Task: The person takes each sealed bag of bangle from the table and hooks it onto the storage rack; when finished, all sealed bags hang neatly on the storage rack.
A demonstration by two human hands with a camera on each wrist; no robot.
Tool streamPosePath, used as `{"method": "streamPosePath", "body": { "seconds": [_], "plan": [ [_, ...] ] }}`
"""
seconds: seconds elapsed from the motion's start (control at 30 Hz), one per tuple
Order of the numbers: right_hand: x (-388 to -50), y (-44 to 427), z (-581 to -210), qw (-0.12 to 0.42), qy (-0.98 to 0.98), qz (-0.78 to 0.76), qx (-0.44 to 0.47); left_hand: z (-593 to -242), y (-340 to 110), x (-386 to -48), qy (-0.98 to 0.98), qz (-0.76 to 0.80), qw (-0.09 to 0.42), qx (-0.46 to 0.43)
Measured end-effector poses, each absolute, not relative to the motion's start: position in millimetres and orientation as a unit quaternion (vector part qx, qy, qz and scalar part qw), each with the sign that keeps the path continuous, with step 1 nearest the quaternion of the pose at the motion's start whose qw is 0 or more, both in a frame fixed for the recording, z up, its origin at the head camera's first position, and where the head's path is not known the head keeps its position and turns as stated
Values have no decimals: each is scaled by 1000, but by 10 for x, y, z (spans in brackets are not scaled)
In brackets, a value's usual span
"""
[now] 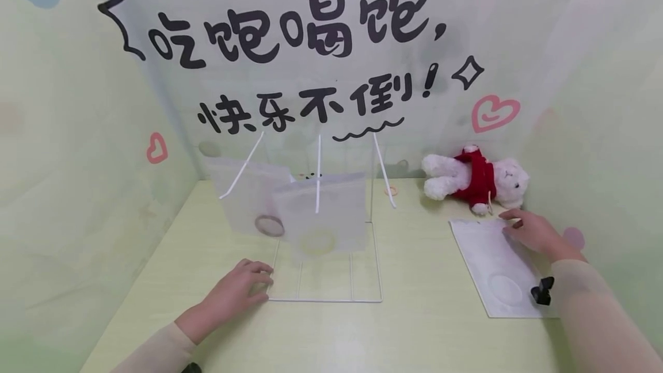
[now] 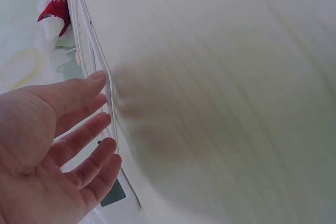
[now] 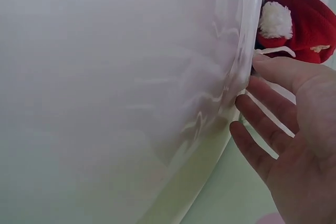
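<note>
A white wire rack (image 1: 325,301) stands mid-table, with three prongs at its top. Two translucent bags, one with a dark ring (image 1: 243,194) and one with a yellowish ring (image 1: 331,206), hang at its left and middle prongs. At the rack base's left side is my left hand (image 1: 230,295), its fingers spread and loosely bent, fingertips at the wire (image 2: 109,85). My right hand (image 1: 536,235) touches the top edge of a flat whitish packet (image 1: 484,263) lying on the right; in the right wrist view, the relaxed fingers of the hand (image 3: 294,114) are beside the packet's glossy edge (image 3: 241,40).
A white plush toy in red (image 1: 479,180) lies behind the packet, against the back wall. Pale printed walls enclose the table (image 1: 414,338) at the back and both sides. A small orange ring (image 1: 391,190) shows behind the rack's right prong.
</note>
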State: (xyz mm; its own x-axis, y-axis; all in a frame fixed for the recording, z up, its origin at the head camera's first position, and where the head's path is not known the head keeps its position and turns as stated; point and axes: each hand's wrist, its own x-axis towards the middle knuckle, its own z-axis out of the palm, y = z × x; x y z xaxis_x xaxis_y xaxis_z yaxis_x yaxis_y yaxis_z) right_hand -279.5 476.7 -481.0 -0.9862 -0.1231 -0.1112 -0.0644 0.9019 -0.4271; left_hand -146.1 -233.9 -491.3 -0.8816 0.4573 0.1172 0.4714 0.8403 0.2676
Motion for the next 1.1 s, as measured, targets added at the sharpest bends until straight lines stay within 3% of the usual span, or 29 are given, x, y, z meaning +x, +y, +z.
{"method": "streamPosePath", "body": {
  "seconds": [0.6,1.1],
  "plan": [
    [-2761,4803,-4809,1,976,-209,-66,-4878,-2333,-1450,-959,-148,24,-241],
    [-2509,4783,-4593,6,980,-195,-35,-4890,-2320,-1453,-960,-148,27,-236]
  ]
}}
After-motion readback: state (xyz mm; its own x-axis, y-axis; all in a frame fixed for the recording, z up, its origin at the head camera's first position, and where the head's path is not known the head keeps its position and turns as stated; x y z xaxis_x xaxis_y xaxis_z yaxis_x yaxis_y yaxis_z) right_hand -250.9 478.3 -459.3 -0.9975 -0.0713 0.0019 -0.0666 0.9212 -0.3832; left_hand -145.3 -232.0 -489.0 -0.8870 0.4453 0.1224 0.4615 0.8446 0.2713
